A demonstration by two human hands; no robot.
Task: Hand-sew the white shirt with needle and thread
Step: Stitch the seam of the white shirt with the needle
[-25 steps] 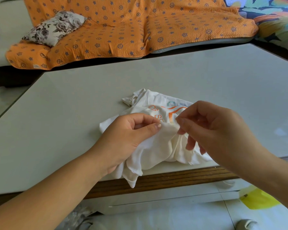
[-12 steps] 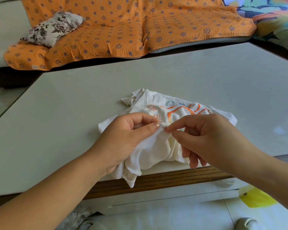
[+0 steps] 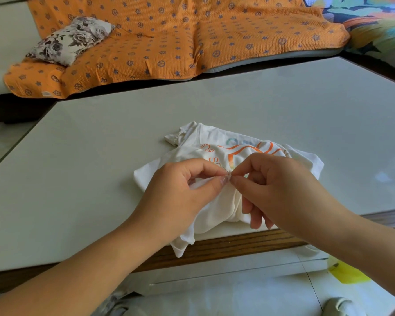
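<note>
A crumpled white shirt (image 3: 217,142) with orange print lies near the front edge of the pale table (image 3: 100,156), one corner hanging over the edge. My left hand (image 3: 178,197) pinches a fold of the shirt between thumb and forefinger. My right hand (image 3: 274,185) meets it fingertip to fingertip, thumb and forefinger pinched at the same fold, its other fingers curled down over the cloth. The needle is too small to make out for certain; a tiny glint shows where the fingertips meet. No thread is visible.
Beyond the table stands a sofa under an orange patterned blanket (image 3: 169,37) with a floral pillow (image 3: 71,39). A yellow object (image 3: 347,272) lies on the floor at lower right, below the table's wooden front edge (image 3: 226,247).
My right hand has moved down and left from above the shirt until its pinched fingertips touch those of my left hand. My left hand has kept its hold on the fold.
</note>
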